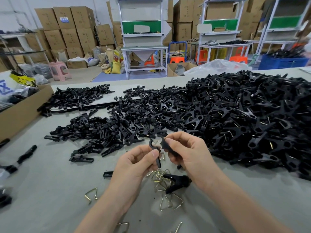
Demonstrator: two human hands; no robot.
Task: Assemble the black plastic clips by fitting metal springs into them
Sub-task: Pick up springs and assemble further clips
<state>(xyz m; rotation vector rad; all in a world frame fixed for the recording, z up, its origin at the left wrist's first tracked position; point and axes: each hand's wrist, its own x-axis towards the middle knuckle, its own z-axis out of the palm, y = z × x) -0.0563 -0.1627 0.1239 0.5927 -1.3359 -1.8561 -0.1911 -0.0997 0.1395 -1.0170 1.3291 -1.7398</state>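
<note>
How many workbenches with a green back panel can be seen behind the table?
3. The left workbench stands in the centre background, the middle workbench to its right, and the right workbench near the frame's right edge. Others may be hidden out of view.

Bare left hand, right hand (short nails).

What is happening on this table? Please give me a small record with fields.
left hand: pinches the left clip half
right hand: pinches the right clip half
metal spring: between the two halves; whether it is seated is unclear
loose springs: on the table, below the hands
clip pile: large black heap on the right
cardboard box: at the table's left edge
</note>
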